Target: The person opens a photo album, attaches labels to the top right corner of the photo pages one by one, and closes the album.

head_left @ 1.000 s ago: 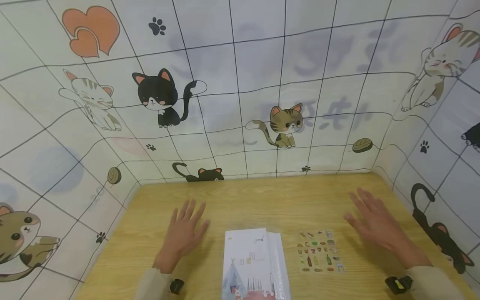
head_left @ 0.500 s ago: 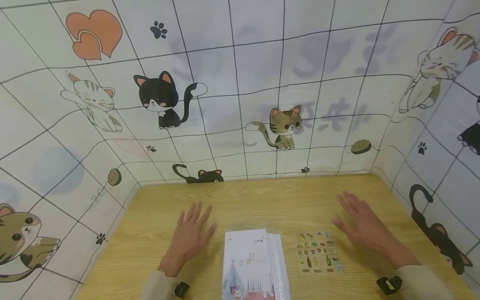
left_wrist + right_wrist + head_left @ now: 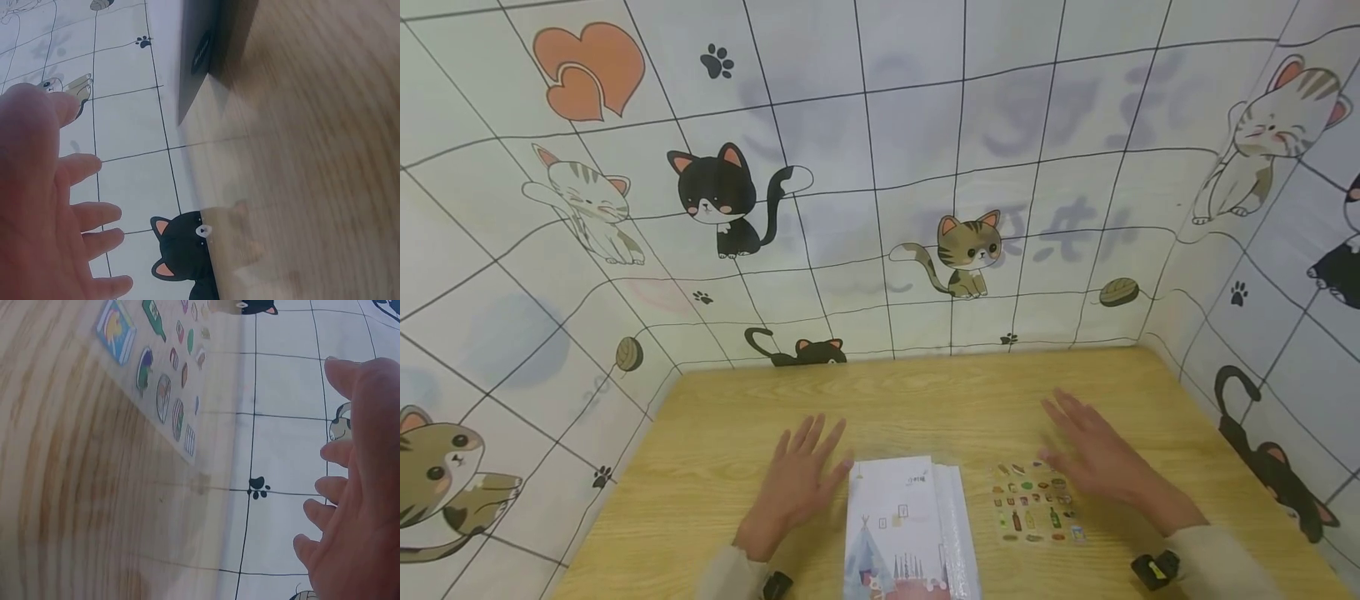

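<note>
A white booklet (image 3: 887, 492) printed with a blue tent lies on the wooden table, on top of a whitish shiny item (image 3: 961, 533) that shows along its right side. My left hand (image 3: 797, 487), fingers spread and holding nothing, hovers just left of the booklet's far corner. In the left wrist view, the booklet's side (image 3: 197, 53) stands out beyond that hand (image 3: 31, 206). To the right lies a clear sticker sheet (image 3: 1030, 504) with small food and bottle pictures. Over its right far corner is my right hand (image 3: 1105, 467), fingers extended and nothing held.
The wooden table (image 3: 910, 400) meets a wall covering (image 3: 850, 208) with cartoon cats and grid lines at the back and both sides. Dark wrist-worn devices (image 3: 1156, 570) sit by both pale sleeves (image 3: 1217, 562).
Both hands have moved inward toward the middle, the left one to the booklet's edge and the right one over the sticker sheet's corner. Booklet and sheet stay in place.
</note>
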Available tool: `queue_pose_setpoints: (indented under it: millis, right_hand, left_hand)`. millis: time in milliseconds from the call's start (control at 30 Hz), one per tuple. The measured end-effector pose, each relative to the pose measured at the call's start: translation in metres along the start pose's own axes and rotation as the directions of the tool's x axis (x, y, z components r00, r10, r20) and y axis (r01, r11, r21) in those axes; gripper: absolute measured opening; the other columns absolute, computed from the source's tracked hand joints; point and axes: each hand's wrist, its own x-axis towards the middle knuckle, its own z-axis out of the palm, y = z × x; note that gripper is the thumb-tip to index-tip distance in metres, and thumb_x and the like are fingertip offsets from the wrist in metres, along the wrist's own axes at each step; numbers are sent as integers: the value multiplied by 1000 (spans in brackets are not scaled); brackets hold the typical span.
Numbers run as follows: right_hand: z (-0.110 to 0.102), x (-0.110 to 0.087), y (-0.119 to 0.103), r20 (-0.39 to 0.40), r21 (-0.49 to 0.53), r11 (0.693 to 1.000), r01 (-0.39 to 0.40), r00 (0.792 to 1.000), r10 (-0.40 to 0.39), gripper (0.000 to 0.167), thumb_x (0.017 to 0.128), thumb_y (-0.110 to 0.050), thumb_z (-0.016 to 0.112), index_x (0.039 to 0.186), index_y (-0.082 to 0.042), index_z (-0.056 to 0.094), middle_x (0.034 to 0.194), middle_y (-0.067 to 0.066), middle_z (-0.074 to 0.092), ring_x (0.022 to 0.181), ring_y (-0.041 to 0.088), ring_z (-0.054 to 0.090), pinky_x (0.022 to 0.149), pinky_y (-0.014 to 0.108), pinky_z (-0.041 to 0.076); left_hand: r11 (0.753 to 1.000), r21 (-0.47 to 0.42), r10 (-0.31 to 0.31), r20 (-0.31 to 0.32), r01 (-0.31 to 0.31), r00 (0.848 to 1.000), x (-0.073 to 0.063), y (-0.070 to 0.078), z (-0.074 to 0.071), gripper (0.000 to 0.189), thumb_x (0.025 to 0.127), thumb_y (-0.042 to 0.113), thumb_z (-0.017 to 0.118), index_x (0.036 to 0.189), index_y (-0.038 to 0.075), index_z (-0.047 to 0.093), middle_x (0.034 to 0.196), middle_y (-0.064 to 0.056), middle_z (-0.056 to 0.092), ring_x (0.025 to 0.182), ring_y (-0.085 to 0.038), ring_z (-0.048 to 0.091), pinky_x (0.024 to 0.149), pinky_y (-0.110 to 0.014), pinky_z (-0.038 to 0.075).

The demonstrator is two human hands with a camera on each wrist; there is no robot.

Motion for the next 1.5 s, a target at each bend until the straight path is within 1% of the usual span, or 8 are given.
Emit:
queue_pose_setpoints:
  millis: [67,233,300,533,800,1100,1233,1500]
  right_hand:
    - [2,1,-3,17,5,1000,4,1000,-4,73,97,-38,61,153,-2,32,160,27,21,142,52,25,114,65,19]
    - [7,4,-12,41,20,999,26,999,-27,72,97,-35,63,154,-4,32,160,25,21,141,52,26,122,45,5]
    - [10,5,-15,56,26,999,31,998,-32,71,97,-34,63,153,-4,33,161,24,21,142,52,25,122,46,6]
    - [20,6,-30,112,67,994,82,990,-89,70,96,-37,64,152,-6,36,160,23,25,141,52,28,107,69,28]
    - [32,5,-49,183,92,989,117,974,-132,74,96,-43,63,154,-8,34,162,16,24,143,46,28,107,66,32]
    - [45,7,-70,252,127,984,128,955,-157,78,95,-52,59,156,-12,30,162,14,26,145,41,29,113,58,28]
    - [51,7,-79,270,112,981,160,945,-185,79,94,-56,57,155,-12,32,161,12,28,145,36,32,111,56,34]
    - [63,7,-91,350,133,979,155,917,-193,84,92,-62,56,156,-14,30,163,11,26,147,35,28,113,56,32]
  left_hand:
    - [1000,-2,2,14,-2,1000,0,3,2,60,102,51,43,153,21,39,158,-18,34,146,-39,30,115,-62,21]
    - [1000,-25,16,38,-15,999,0,10,4,60,102,51,42,153,20,40,157,-18,35,146,-39,31,115,-63,22]
    - [999,-28,25,45,-24,999,0,13,6,60,102,51,42,152,19,41,157,-18,35,145,-38,31,114,-63,23]
    - [997,-54,62,63,-59,996,1,26,13,60,102,51,40,151,18,42,155,-18,38,145,-37,33,114,-62,25]
    - [993,-85,88,99,-80,991,1,40,20,63,102,55,37,154,20,38,158,-15,34,147,-35,29,116,-61,23]
    - [993,-67,104,139,-96,985,-1,53,24,67,101,60,33,154,21,37,158,-15,35,147,-34,30,116,-58,24]
    - [994,-69,96,155,-86,983,-1,61,26,67,100,62,34,154,22,37,157,-13,36,146,-34,32,116,-57,25]
    - [996,6,91,156,-93,984,-1,78,31,66,99,61,37,154,25,38,155,-14,40,144,-33,36,114,-56,30]
